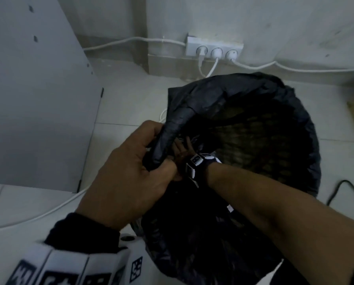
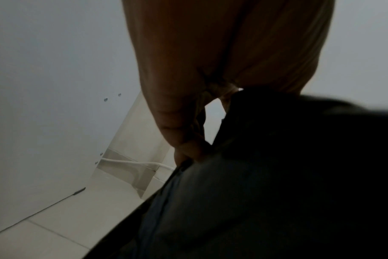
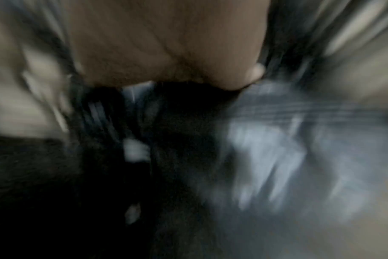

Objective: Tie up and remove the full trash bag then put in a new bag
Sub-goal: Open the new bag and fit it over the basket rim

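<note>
A black trash bag (image 1: 244, 95) lines a round mesh bin (image 1: 244, 140) on the tiled floor, and its mouth stands wide open. My left hand (image 1: 135, 161) grips a bunched fold of the bag's rim at the bin's near-left side. In the left wrist view its fingers (image 2: 188, 126) curl down onto the dark plastic (image 2: 277, 175). My right hand (image 1: 182, 149) reaches just under that fold, inside the bag's mouth, with its fingers mostly hidden. The right wrist view is badly blurred, showing only the palm (image 3: 166, 52) above black plastic (image 3: 177, 140).
A grey cabinet panel (image 1: 34, 99) stands close on the left. A white power strip (image 1: 214, 47) with plugged-in cables hangs on the wall behind the bin. A white cable (image 1: 55, 208) and a black cable (image 1: 344, 186) lie on the floor.
</note>
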